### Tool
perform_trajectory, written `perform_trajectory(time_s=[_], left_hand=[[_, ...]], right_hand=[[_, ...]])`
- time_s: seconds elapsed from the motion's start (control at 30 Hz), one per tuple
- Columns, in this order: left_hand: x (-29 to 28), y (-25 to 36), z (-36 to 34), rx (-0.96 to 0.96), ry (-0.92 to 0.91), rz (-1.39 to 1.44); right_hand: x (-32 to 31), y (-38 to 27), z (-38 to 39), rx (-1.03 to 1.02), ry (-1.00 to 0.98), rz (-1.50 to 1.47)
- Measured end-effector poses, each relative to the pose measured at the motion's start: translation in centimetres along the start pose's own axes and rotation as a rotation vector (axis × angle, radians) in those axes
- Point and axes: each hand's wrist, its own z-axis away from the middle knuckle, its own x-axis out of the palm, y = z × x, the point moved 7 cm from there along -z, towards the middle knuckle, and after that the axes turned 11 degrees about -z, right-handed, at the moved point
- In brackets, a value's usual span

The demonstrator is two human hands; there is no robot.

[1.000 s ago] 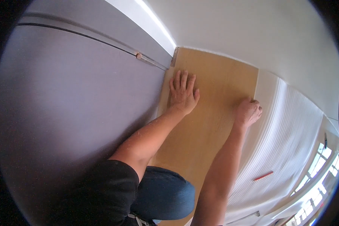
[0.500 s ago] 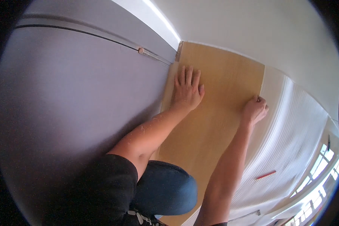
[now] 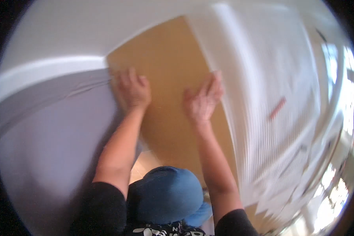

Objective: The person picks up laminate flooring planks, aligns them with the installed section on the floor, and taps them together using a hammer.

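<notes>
A wood-coloured board (image 3: 169,51) runs between a grey panel (image 3: 47,141) on the left and white ribbed sheeting (image 3: 255,63) on the right. My left hand (image 3: 133,90) rests on the board near its left edge, fingers apart. My right hand (image 3: 203,96) is at the board's right part, beside the seam with the sheeting, fingers stretched out and blurred by motion; whether its palm touches the board I cannot tell.
A white wall (image 3: 70,35) meets the board's far end. A red pencil-like stick (image 3: 277,108) and a thin grey object (image 3: 293,159) lie on the sheeting. Bright windows are at the far right. My bent knee (image 3: 165,192) is below, with light tiled floor (image 3: 143,165) beside it.
The view has turned, so board and hands appear further left. My right hand has gone from bent, gripping-like fingers at the board's edge to outstretched fingers. My left hand stays on the board.
</notes>
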Motion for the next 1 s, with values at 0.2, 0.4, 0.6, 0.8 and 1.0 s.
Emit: perform_trajectory(time_s=[0.2, 0.4, 0.6, 0.8, 1.0], left_hand=[[3.4, 0.1, 0.5, -0.038, 0.001, -0.161], [3.7, -1.3, -0.1, -0.104, 0.043, -0.135], [8.6, -1.7, -0.1, -0.12, -0.043, -0.117], [4.5, 9.3, 1.6, 0.846, -0.104, -0.078], [-9.8, 28.6, 41.4, 1.867, -0.071, 0.248]], right_hand=[[-2.7, 3.5, 4.9, -0.187, -0.016, -0.007], [-12.1, 18.3, 23.0, 0.025, 0.139, 0.024], [-15.5, 22.3, 37.0, 0.206, 0.215, 0.064], [-18.8, 20.0, 55.0, 0.091, -0.24, -0.146], [-18.3, 22.7, 59.7, 0.072, -0.452, 0.147]])
